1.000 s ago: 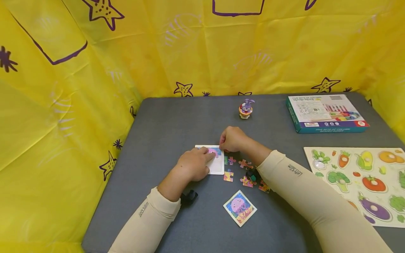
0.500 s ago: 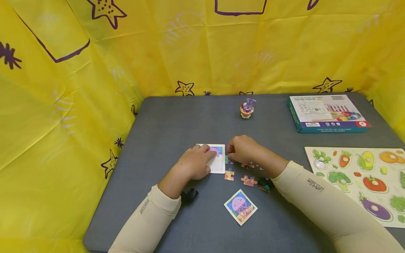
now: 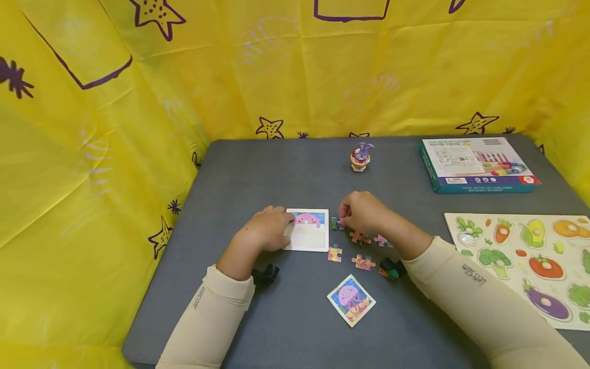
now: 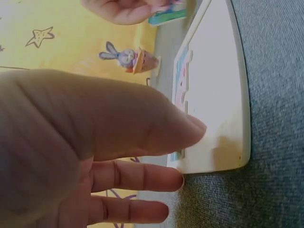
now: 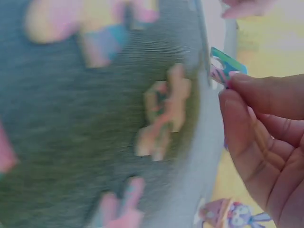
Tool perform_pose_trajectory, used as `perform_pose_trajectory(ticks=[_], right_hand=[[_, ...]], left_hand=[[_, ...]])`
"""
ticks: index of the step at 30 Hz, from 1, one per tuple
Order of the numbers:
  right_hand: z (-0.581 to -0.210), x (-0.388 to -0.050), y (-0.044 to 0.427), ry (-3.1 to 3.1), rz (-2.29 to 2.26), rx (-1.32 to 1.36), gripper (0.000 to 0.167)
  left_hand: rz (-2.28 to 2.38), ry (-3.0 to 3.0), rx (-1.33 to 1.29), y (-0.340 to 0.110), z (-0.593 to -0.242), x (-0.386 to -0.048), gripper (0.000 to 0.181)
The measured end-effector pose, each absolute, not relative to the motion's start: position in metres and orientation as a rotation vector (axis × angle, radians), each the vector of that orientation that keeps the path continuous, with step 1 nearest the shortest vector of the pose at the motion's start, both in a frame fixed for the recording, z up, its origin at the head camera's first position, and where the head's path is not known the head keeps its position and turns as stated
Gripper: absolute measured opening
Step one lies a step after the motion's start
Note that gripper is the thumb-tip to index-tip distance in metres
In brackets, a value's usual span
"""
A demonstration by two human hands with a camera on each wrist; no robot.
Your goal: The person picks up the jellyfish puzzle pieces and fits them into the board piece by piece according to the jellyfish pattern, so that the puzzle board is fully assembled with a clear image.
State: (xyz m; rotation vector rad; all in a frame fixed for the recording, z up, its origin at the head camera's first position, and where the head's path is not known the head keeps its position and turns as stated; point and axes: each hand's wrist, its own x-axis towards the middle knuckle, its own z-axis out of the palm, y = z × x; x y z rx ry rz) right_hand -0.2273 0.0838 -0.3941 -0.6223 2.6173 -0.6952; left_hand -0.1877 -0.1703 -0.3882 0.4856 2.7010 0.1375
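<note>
Since half a second ago the left hand [image 3: 269, 228] has drawn leftward off the jellyfish puzzle tray [image 3: 306, 240], baring more of its pink face, and the right hand [image 3: 361, 211] has lifted a green-and-pink jigsaw piece [image 3: 335, 223]. Bent at the wrist, the right pinches that piece between thumb and forefinger just beside the tray, which lies flat on the bench [image 3: 272, 174]. The left holds nothing, fingers loosely extended, thumb over the tray's edge; contact is unclear. Loose pieces [image 5: 164, 114] blur in the right wrist view; the vegetable board [image 3: 517, 241] is cut off at right.
</note>
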Motion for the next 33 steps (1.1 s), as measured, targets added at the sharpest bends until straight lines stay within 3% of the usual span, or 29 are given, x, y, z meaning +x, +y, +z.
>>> perform_pose_trajectory(ticks=[7,15,24,33], right_hand=[[-0.397,-0.235,0.049,2.525,-0.809,-0.667,0.007],[-0.410,-0.240,0.006,2.517,-0.820,-0.596,0.009],[-0.417,-0.241,-0.003,2.546,-0.763,-0.591,0.016],[-0.417,-0.247,-0.005,2.540,-0.760,-0.557,0.015]], left_hand=[[0.247,2.704,0.540,-0.181,-0.395,-0.197,0.051],[0.402,2.730,0.643,-0.190,-0.403,-0.210,0.032],[0.445,2.823,0.629,-0.188,-0.410,-0.215,0.017],[0.429,2.848,0.595,-0.189,-0.415,-0.216,0.014]])
